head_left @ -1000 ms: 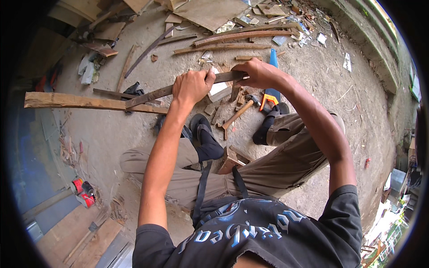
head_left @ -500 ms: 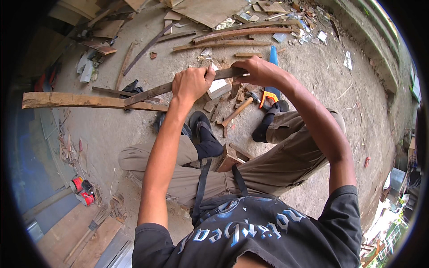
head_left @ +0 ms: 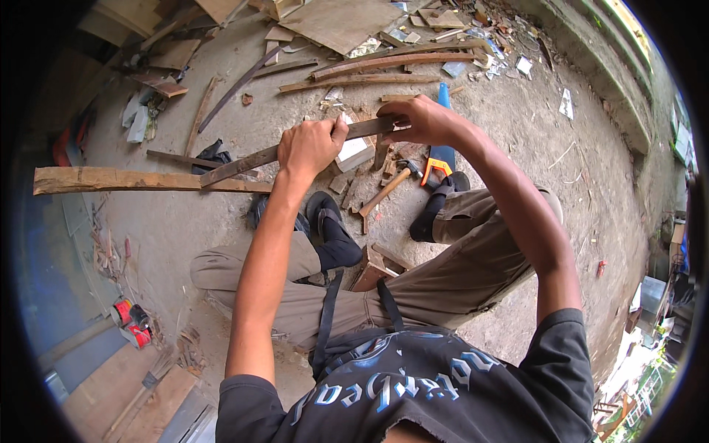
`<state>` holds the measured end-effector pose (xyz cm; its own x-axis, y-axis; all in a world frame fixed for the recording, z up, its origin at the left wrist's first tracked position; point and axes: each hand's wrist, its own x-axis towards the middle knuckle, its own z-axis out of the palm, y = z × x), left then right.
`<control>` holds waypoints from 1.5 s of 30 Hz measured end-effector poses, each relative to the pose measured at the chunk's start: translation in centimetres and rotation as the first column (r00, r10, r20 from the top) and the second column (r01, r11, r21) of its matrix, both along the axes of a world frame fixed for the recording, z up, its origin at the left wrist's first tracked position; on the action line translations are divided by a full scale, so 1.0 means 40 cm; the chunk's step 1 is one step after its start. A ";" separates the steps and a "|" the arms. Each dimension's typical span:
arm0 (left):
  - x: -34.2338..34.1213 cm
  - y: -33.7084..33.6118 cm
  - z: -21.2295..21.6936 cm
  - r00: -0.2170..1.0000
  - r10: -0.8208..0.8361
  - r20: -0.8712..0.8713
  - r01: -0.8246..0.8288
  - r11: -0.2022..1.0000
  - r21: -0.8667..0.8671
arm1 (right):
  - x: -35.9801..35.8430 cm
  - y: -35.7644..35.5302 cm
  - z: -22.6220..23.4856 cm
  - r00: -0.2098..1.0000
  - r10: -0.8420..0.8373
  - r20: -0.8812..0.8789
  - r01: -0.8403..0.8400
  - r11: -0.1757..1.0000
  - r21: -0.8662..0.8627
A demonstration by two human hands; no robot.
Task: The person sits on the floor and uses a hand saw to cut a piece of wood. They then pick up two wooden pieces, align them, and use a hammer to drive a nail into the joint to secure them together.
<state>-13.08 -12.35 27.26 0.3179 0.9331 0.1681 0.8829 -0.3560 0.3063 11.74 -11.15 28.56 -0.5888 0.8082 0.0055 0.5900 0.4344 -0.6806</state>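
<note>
Both of my hands hold a narrow dark wooden strip (head_left: 255, 162) that slants across in front of me. My left hand (head_left: 309, 148) is closed over its middle, knuckles up. My right hand (head_left: 418, 121) grips its right end, fingers curled round it. The strip's left end overlaps a longer, lighter wooden board (head_left: 111, 180) that reaches to the far left; whether the two are joined I cannot tell. Under my hands, on the ground, are a white-topped block (head_left: 357, 150), a claw hammer (head_left: 387, 190) with a wooden handle, and a blue handsaw (head_left: 443, 151) with an orange handle.
Several long wooden strips (head_left: 369, 79) and a plywood sheet (head_left: 340, 26) lie on the ground ahead. A small wooden box-like piece (head_left: 375, 267) is between my legs. Red spools (head_left: 131, 322) stand at lower left. A concrete ledge (head_left: 591, 81) runs along the right.
The view has shifted slightly. The wooden strip and lighter board sit a little lower at their left ends; both hands keep their grip.
</note>
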 end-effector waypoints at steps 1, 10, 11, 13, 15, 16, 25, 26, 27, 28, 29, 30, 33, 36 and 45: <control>0.001 0.000 0.001 1.000 0.002 -0.006 -0.002 1.000 -0.006 | 0.001 -0.003 -0.004 1.000 -0.012 -0.011 0.012 1.000 0.019; 0.007 -0.004 0.011 1.000 0.010 0.003 -0.010 0.999 -0.043 | -0.001 -0.020 -0.001 0.996 -0.024 0.083 0.019 0.998 0.061; 0.007 -0.003 0.013 1.000 0.013 -0.004 -0.013 0.999 -0.049 | 0.000 -0.021 0.000 0.998 -0.022 0.061 0.018 0.998 0.063; 0.004 -0.003 0.010 1.000 0.008 -0.022 -0.009 0.999 -0.036 | -0.007 -0.024 0.012 0.997 -0.029 0.072 0.029 1.000 0.011; 0.004 -0.005 0.010 1.000 0.013 -0.026 -0.013 0.999 -0.031 | -0.006 -0.027 0.015 0.996 -0.038 0.076 0.039 0.999 -0.006; 0.005 -0.003 0.009 0.999 0.004 -0.032 -0.005 1.000 -0.031 | -0.004 -0.027 0.013 0.996 -0.043 0.075 0.043 0.999 0.002; 0.011 -0.001 0.011 0.998 0.014 -0.065 -0.017 0.998 -0.054 | 0.003 -0.027 0.005 0.998 -0.016 0.055 0.013 0.999 0.047; 0.012 -0.001 0.008 0.998 0.016 -0.053 -0.019 0.997 -0.074 | 0.002 -0.028 0.003 0.999 -0.004 0.046 0.001 0.998 0.065; 0.009 -0.002 0.005 0.999 0.028 -0.045 -0.032 0.995 -0.092 | -0.004 -0.027 -0.002 0.999 -0.015 0.051 0.010 0.996 0.085; 0.008 -0.003 0.014 0.998 0.044 -0.041 -0.048 0.993 -0.109 | -0.007 -0.027 -0.008 0.998 -0.023 0.050 0.017 0.994 0.107; 0.018 -0.007 0.022 0.998 0.046 -0.053 -0.052 0.992 -0.115 | -0.007 -0.029 -0.012 0.998 -0.029 0.049 0.022 0.991 0.129; 0.011 -0.009 0.023 0.998 0.047 -0.041 -0.052 0.990 -0.133 | -0.020 -0.033 -0.003 0.999 0.010 -0.038 -0.004 0.990 0.142; 0.021 0.004 0.038 1.000 0.018 -0.023 -0.023 0.970 -0.241 | -0.004 -0.034 -0.022 0.999 0.009 -0.033 -0.005 0.990 0.143; -0.001 -0.001 0.033 0.996 0.003 0.085 0.010 0.989 -0.145 | -0.034 -0.048 0.033 0.998 -0.052 0.039 0.050 0.998 0.049; -0.262 -0.106 0.044 0.492 -0.110 0.864 -0.573 0.706 0.416 | -0.030 -0.040 0.038 0.999 -0.055 -0.002 0.055 0.996 0.067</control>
<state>-23.55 -16.59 29.01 -0.4884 0.5064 0.7107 0.4371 -0.5630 0.7015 10.53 -12.73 30.09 -0.5438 0.8370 0.0609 0.6142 0.4464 -0.6508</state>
